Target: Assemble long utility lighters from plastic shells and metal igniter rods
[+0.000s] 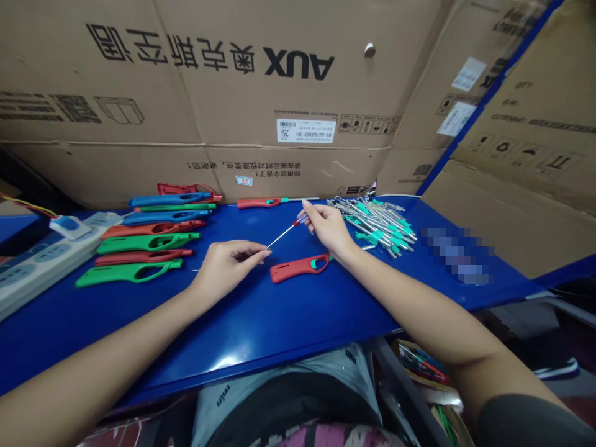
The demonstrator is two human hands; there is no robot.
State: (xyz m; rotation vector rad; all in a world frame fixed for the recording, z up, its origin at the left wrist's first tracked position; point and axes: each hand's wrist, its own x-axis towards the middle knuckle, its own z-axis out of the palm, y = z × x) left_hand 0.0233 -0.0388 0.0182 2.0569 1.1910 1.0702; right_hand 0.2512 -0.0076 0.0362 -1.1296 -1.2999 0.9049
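While the left hand (224,268) and right hand (329,230) pinch a screwdriver (282,236), cardboard (233,112) backs the glossy blue table (251,323).
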